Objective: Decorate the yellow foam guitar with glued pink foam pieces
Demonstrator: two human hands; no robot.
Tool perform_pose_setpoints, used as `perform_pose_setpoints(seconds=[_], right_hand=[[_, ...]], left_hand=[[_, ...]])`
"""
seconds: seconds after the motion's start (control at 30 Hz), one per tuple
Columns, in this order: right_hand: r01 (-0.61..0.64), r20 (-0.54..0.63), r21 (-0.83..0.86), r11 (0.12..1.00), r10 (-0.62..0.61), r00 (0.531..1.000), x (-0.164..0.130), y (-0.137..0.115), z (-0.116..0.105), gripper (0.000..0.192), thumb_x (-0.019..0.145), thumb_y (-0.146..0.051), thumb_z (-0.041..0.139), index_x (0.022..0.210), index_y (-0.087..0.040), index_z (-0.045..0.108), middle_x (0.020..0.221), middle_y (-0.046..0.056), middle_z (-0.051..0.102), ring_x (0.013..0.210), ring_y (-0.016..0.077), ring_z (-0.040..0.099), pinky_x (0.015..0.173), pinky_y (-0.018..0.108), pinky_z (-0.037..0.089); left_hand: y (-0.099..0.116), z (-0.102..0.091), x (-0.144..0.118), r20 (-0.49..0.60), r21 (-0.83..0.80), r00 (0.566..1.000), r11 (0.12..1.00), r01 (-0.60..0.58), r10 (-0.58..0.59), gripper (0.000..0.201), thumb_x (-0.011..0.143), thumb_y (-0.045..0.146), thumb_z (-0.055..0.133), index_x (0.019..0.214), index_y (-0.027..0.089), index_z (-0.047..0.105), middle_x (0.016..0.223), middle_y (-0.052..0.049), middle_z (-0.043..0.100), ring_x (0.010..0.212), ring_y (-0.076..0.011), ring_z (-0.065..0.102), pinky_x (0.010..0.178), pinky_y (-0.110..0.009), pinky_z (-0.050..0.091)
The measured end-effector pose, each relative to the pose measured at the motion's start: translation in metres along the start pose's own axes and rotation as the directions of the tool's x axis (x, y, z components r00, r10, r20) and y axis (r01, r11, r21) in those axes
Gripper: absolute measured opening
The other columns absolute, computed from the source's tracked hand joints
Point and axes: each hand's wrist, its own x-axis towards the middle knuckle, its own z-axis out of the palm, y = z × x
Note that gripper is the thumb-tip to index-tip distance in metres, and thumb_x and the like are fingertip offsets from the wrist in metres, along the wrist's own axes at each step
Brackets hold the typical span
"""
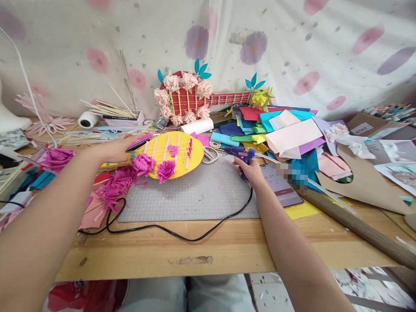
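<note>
My right hand (250, 170) is closed around a dark blue hot glue gun (240, 153); its nozzle points left and a long clear glue stick (330, 193) runs out behind it. My left hand (113, 148) is closed at the neck of a yellow paper guitar (186, 148), with a thin dark pen-like stick (139, 142) at its fingers. Pink strips, red bits and magenta paper flowers (166, 171) decorate the guitar body. The guitar lies over the grey cutting mat (188, 199). Scissors (211, 156) rest between the guitar and the glue gun.
A red paper guitar with pale flowers (188, 100) leans at the back. Coloured paper (291, 132) is heaped right of it, near a phone (279, 184) and a wooden rod (356, 227). The black cord (190, 239) loops across the table front. Magenta fringe (115, 186) lies left.
</note>
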Motion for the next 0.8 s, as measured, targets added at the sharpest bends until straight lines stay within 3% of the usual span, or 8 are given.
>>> perform_pose_setpoints(seconds=[0.1,0.17,0.27,0.4,0.6,0.8], right_hand=[[-0.004,-0.035,0.081,0.997,0.007,0.999,-0.003,0.0,0.005,0.037,0.067,-0.051,0.064,0.074,-0.016,0.058,0.055,-0.001,0.054,0.041,0.0063,0.041,0.04,0.021,0.032],[-0.013,-0.043,0.087,0.996,0.017,0.999,-0.003,0.002,0.007,0.036,0.068,-0.051,0.064,0.074,-0.016,0.059,0.052,-0.002,0.051,0.041,0.0066,0.041,0.04,0.021,0.032],[-0.025,-0.048,0.067,0.997,0.029,0.998,-0.002,0.006,0.008,0.038,0.067,-0.053,0.064,0.076,-0.016,0.06,0.05,-0.003,0.05,0.042,0.0075,0.042,0.041,0.021,0.033],[-0.01,-0.028,0.034,0.999,0.011,1.0,0.0,0.013,0.007,0.043,0.067,-0.057,0.063,0.078,-0.016,0.06,0.051,-0.003,0.05,0.043,0.0086,0.044,0.041,0.021,0.034],[-0.013,-0.024,0.005,1.0,0.013,1.0,0.0,0.015,0.007,0.048,0.066,-0.062,0.061,0.077,-0.015,0.059,0.051,-0.003,0.051,0.044,0.0094,0.045,0.042,0.022,0.035],[-0.005,0.013,-0.037,0.999,0.006,1.0,-0.002,0.012,0.007,0.051,0.065,-0.065,0.059,0.079,-0.016,0.06,0.049,-0.003,0.05,0.044,0.0105,0.044,0.043,0.023,0.035]], left_hand=[[0.01,0.0,0.003,-0.058,0.045,0.997,0.998,0.054,-0.051,0.054,0.072,0.032,0.055,0.123,0.014,0.054,0.128,-0.012,0.053,0.107,-0.0248,0.054,0.092,-0.033,0.041],[0.025,0.005,0.006,-0.099,0.083,0.992,0.993,0.082,-0.074,0.036,0.08,0.033,0.045,0.104,0.017,0.065,0.111,-0.01,0.063,0.098,-0.0241,0.059,0.087,-0.034,0.044],[0.05,0.013,0.014,-0.095,0.152,0.995,0.988,-0.015,0.029,0.028,0.081,0.032,0.044,0.087,0.018,0.068,0.1,-0.009,0.067,0.096,-0.0251,0.059,0.083,-0.034,0.044],[0.072,0.023,0.03,-0.019,0.146,1.0,0.989,-0.017,0.02,0.019,0.076,0.032,0.053,0.08,0.019,0.067,0.092,-0.006,0.068,0.087,-0.0222,0.061,0.075,-0.031,0.044],[0.075,0.031,0.055,0.112,0.019,0.984,0.99,-0.143,0.14,0.021,0.076,0.03,0.053,0.087,0.019,0.066,0.093,-0.004,0.068,0.081,-0.017,0.06,0.071,-0.026,0.043],[0.071,0.035,0.071,0.212,0.052,0.958,0.976,-0.211,0.195,0.027,0.074,0.025,0.051,0.096,0.02,0.066,0.097,-0.003,0.067,0.085,-0.0169,0.059,0.072,-0.025,0.044]])
